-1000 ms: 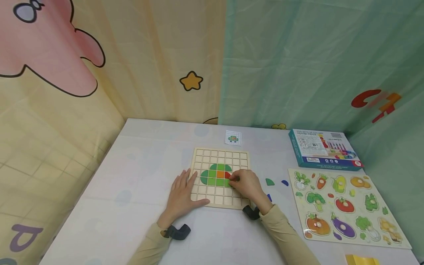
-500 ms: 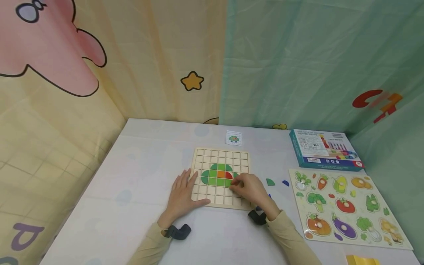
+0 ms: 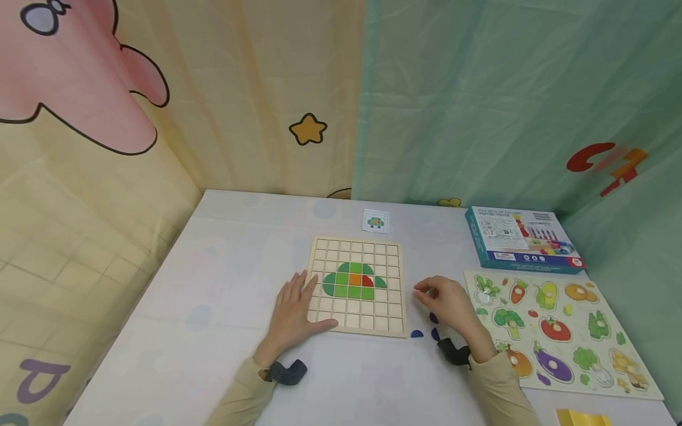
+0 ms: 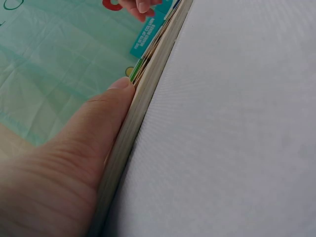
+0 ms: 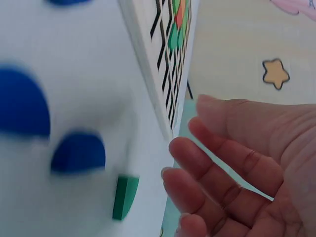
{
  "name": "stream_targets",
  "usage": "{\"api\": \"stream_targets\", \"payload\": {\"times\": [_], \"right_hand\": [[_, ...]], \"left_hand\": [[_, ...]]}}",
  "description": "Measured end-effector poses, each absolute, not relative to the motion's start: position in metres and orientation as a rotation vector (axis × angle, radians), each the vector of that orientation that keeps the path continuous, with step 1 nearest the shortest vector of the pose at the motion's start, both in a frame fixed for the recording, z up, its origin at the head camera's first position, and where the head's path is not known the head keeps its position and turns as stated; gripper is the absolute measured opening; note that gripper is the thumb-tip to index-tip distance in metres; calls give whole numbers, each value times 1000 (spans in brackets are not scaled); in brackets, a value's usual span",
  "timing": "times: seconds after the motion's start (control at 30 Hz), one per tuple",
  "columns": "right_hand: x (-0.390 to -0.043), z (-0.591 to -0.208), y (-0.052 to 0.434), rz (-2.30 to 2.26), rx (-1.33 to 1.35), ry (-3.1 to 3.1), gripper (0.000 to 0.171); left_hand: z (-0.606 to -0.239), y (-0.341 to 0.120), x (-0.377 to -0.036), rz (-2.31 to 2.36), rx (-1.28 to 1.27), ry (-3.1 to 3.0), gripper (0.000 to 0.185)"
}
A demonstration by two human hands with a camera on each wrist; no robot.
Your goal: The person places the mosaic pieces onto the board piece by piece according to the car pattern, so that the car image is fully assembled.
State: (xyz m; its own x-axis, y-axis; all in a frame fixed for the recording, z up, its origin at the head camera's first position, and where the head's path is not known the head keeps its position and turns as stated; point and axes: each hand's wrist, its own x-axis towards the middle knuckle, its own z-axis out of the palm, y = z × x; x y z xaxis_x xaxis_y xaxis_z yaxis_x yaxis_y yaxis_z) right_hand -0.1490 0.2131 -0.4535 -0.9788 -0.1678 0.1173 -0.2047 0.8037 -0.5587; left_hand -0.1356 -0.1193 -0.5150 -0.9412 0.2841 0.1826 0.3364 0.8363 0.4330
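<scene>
Resting flat on grid board [image 3: 355, 286], left hand [image 3: 292, 313], fingers toward wall

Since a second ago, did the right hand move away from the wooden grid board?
Yes. The right hand left the wooden grid board and moved right, toward the vegetable puzzle, above the loose blue pieces.

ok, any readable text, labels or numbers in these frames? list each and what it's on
"FIVE SETS OF COLUMN": partly legible on the teal box, in the left wrist view; I'm unsure of the wording.
Box lid small print and code square: too small to read.
Purple letter-like shape on the yellow curtain: cut off, unreadable.
Red and orange marks on the green curtain: blurred.
Pattern card, grid board, vegetable puzzle: no text.
</scene>
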Motion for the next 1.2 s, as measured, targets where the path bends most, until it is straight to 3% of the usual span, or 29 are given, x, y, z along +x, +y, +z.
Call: {"api": "stream_targets", "payload": {"times": [0.4,1.2], "right_hand": [[-155,-455,246,897,163,-3006,24],[-164,-463,244,894,57,-3048,20]], "left_hand": [[-517,-120,-136,-694,-496,-2894,106],[-517,-119,-136,-682,-497,-2898,107]]}}
